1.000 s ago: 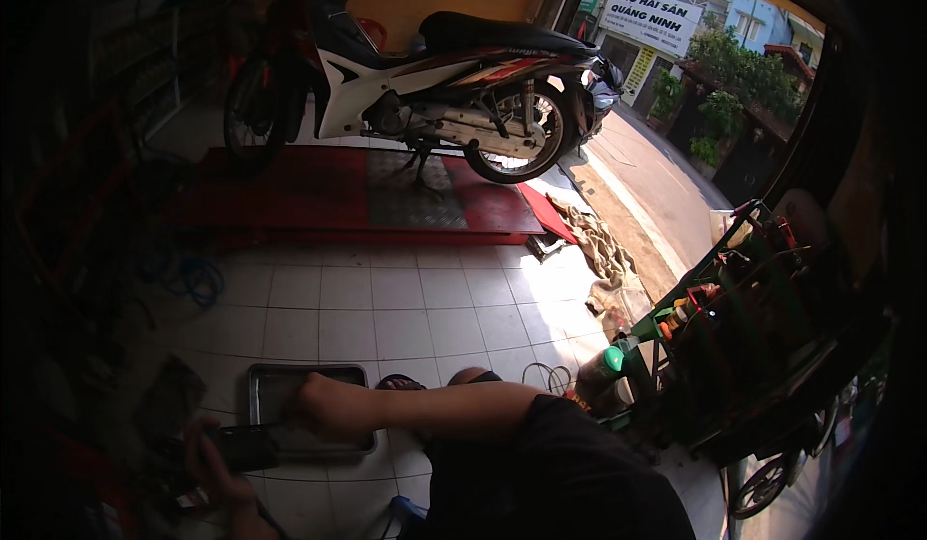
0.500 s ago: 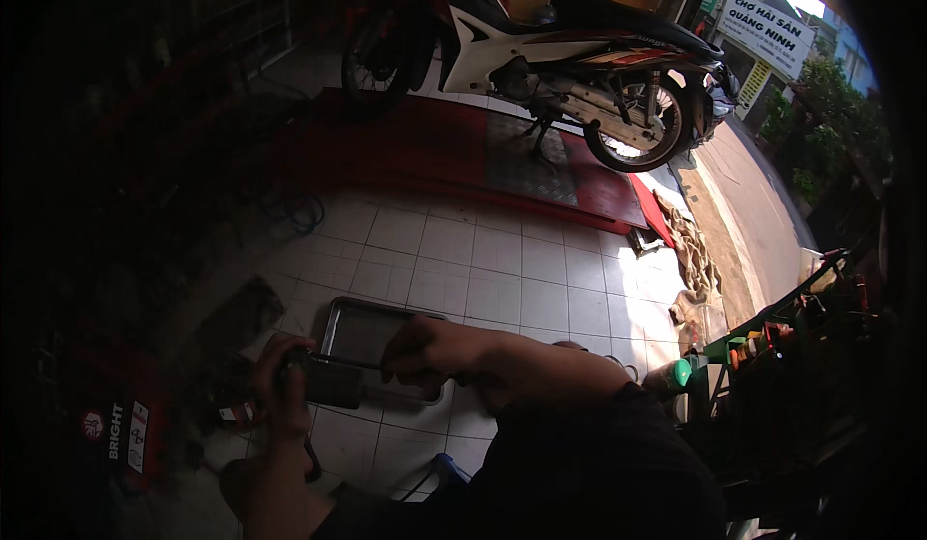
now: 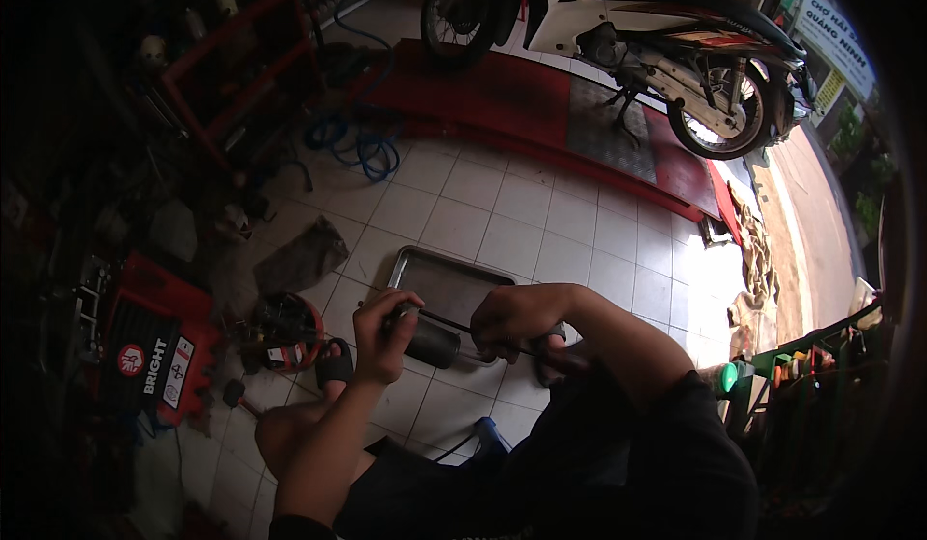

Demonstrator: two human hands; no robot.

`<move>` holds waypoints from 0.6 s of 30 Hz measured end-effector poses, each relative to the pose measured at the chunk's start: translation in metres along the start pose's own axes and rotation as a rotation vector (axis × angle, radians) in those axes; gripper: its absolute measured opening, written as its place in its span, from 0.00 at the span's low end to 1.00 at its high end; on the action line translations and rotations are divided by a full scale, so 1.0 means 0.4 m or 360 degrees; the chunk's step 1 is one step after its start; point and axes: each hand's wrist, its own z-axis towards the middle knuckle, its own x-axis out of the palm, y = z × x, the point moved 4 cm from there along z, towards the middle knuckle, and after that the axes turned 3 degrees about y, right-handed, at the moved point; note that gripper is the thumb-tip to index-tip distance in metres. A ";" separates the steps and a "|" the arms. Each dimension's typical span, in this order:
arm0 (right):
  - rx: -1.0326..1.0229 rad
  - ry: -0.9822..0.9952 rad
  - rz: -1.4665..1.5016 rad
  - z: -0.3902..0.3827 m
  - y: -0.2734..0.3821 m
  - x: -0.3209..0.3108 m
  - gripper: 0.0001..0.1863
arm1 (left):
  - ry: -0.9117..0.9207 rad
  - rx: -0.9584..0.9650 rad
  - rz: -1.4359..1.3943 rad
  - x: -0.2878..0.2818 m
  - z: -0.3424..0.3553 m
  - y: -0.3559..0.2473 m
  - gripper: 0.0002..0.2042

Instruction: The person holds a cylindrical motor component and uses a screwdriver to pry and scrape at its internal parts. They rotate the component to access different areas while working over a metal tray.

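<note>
My left hand (image 3: pixel 384 335) is closed around one end of a thin dark rod (image 3: pixel 442 322). The rod runs across to my right hand (image 3: pixel 519 314), whose fingers are curled around its other end. Just below the rod is a dark cylinder (image 3: pixel 432 345), close to my left hand; whether the two are joined, I cannot tell. Beneath my hands a shallow metal tray (image 3: pixel 452 262) lies on the tiled floor, partly covered by my right hand and the cylinder.
A motorbike (image 3: pixel 618 33) stands on a red lift platform (image 3: pixel 492 86) ahead. Blue hose (image 3: pixel 377 159) coils by a red shelf (image 3: pixel 237 72). At left are a red-and-black case (image 3: pixel 159 347), a round red container (image 3: pixel 290 332) of parts, and a hammer (image 3: pixel 235 395). Green racks (image 3: pixel 801 386) stand at right.
The view has swung left, so the motorbike and both hands sit farther right in the picture, and the left side is brighter. Both hands still grip the rod above the tray.
</note>
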 end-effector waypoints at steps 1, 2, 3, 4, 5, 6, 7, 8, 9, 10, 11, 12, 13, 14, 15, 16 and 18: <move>0.0026 0.0034 -0.0003 0.003 0.000 0.001 0.14 | -0.0006 -0.0033 -0.0007 0.000 -0.004 0.008 0.15; 0.0052 0.0069 -0.0007 0.008 -0.001 0.003 0.14 | -0.0013 -0.0067 -0.0013 -0.003 -0.007 0.014 0.15; 0.0045 0.0071 -0.0032 0.006 -0.003 0.000 0.13 | -0.0018 -0.0092 -0.0033 0.000 -0.004 0.018 0.16; 0.0038 0.0075 -0.0056 0.003 -0.007 -0.003 0.14 | -0.0014 -0.0093 -0.0036 0.004 -0.001 0.019 0.16; 0.0031 0.0079 -0.0081 -0.001 -0.010 -0.004 0.14 | -0.0010 -0.0094 -0.0039 0.007 0.003 0.019 0.16; 0.0049 0.0131 -0.0263 -0.010 -0.016 0.001 0.16 | -0.0010 -0.0097 -0.0038 0.006 0.003 0.020 0.16; 0.0067 0.0183 -0.0445 -0.025 -0.025 0.009 0.18 | -0.0020 -0.0124 -0.0058 0.004 0.001 0.025 0.16; 0.0085 0.0236 -0.0627 -0.034 -0.028 0.015 0.19 | -0.0031 -0.0152 -0.0078 0.002 -0.002 0.031 0.16; 0.0278 0.0304 -0.0747 -0.035 -0.020 0.019 0.19 | -0.0044 -0.0176 -0.0089 -0.003 -0.006 0.033 0.16; 0.0479 0.0372 -0.0861 -0.038 -0.004 0.022 0.19 | -0.0039 -0.0186 -0.0091 -0.003 -0.008 0.038 0.16; 0.0679 0.0441 -0.0975 -0.040 -0.002 0.022 0.18 | -0.0035 -0.0196 -0.0093 -0.002 -0.012 0.042 0.16; 0.0647 0.0496 -0.0983 -0.040 -0.013 0.027 0.17 | -0.0024 -0.0200 -0.0100 0.003 -0.010 0.042 0.16; 0.0609 0.0555 -0.0986 -0.031 -0.044 0.035 0.16 | -0.0018 -0.0229 -0.0110 0.007 -0.010 0.044 0.16; 0.0570 0.0614 -0.0990 -0.024 -0.075 0.041 0.15 | -0.0013 -0.0257 -0.0119 0.011 -0.009 0.045 0.16; 0.0559 0.0608 -0.0961 -0.019 -0.102 0.040 0.16 | -0.0010 -0.0282 -0.0126 0.014 -0.007 0.044 0.16; 0.0547 0.0605 -0.0932 -0.015 -0.128 0.037 0.17 | -0.0034 -0.0249 -0.0114 0.016 -0.005 0.046 0.16; 0.0471 0.0414 -0.0910 -0.020 -0.129 0.019 0.20 | -0.0088 -0.0186 -0.0084 0.013 -0.003 0.051 0.15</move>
